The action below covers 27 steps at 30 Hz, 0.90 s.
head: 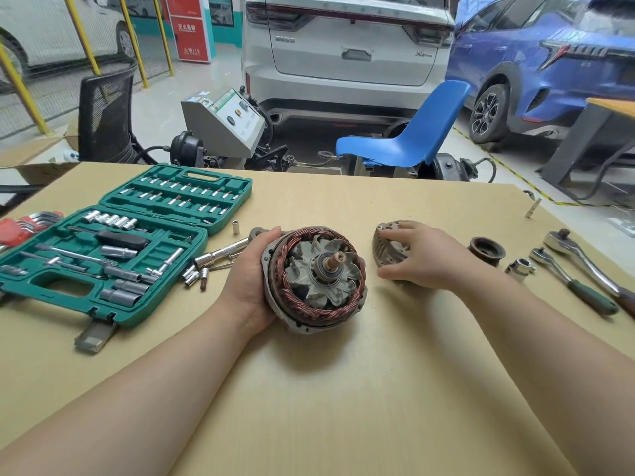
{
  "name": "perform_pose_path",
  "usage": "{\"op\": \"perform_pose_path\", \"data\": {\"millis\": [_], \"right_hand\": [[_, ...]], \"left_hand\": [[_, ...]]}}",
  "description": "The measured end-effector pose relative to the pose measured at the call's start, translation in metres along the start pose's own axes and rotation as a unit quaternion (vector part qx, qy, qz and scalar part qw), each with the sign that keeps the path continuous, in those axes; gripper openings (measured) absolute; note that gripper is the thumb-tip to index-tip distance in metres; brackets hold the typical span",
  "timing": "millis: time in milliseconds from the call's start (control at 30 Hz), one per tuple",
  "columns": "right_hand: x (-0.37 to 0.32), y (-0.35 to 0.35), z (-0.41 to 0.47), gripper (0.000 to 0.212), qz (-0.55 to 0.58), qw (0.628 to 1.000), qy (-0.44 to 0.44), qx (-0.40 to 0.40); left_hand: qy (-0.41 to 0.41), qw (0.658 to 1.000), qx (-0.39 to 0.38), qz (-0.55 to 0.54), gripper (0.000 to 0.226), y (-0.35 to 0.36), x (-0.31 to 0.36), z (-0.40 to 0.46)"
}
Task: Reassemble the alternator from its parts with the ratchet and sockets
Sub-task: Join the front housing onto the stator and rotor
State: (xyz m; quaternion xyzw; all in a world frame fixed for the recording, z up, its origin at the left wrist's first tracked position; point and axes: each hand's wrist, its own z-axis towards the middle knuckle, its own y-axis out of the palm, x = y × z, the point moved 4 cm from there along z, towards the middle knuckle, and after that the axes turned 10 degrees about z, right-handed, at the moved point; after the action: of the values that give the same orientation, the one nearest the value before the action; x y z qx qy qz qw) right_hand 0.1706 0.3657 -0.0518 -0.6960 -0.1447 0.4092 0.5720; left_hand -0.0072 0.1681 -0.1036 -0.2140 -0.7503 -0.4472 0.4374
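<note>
Fingers (395,250) of the right hand (417,257) spread and curl over the end cover (385,247), lying on the bench (343,389) just right of the stator body (314,278). Left hand (252,276) cups that body's left flank; its shaft points up toward the camera. Readable writing: car badge "X" only, rest blurred.

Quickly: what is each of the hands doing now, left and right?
Left hand: grips the alternator body by its side.
Right hand: fingers curled over the alternator end cover on the table.
</note>
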Motion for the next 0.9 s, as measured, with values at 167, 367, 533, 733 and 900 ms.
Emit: {"op": "perform_pose_path", "data": {"millis": [167, 367, 533, 733, 900], "right_hand": [[0.004, -0.016, -0.019, 0.054, 0.197, 0.979, -0.019, 0.048], [0.017, -0.016, -0.039, 0.016, 0.146, 0.982, 0.005, 0.122], [0.027, 0.011, -0.046, 0.013, 0.210, 0.955, 0.045, 0.206], [0.021, 0.021, -0.047, 0.004, 0.317, 0.922, 0.061, 0.214], [0.019, 0.026, -0.043, 0.016, 0.401, 0.871, 0.094, 0.266]], "left_hand": [[-0.004, 1.000, 0.000, -0.004, 0.039, -0.001, 0.000, 0.000], [-0.004, 1.000, -0.008, 0.000, 0.045, -0.002, -0.001, 0.004], [0.000, 1.000, -0.011, -0.004, 0.045, -0.004, -0.004, 0.007], [0.032, 0.999, 0.005, 0.006, 0.033, -0.008, 0.003, 0.006], [0.044, 0.998, 0.035, -0.008, 0.040, -0.010, 0.007, 0.006]]}}
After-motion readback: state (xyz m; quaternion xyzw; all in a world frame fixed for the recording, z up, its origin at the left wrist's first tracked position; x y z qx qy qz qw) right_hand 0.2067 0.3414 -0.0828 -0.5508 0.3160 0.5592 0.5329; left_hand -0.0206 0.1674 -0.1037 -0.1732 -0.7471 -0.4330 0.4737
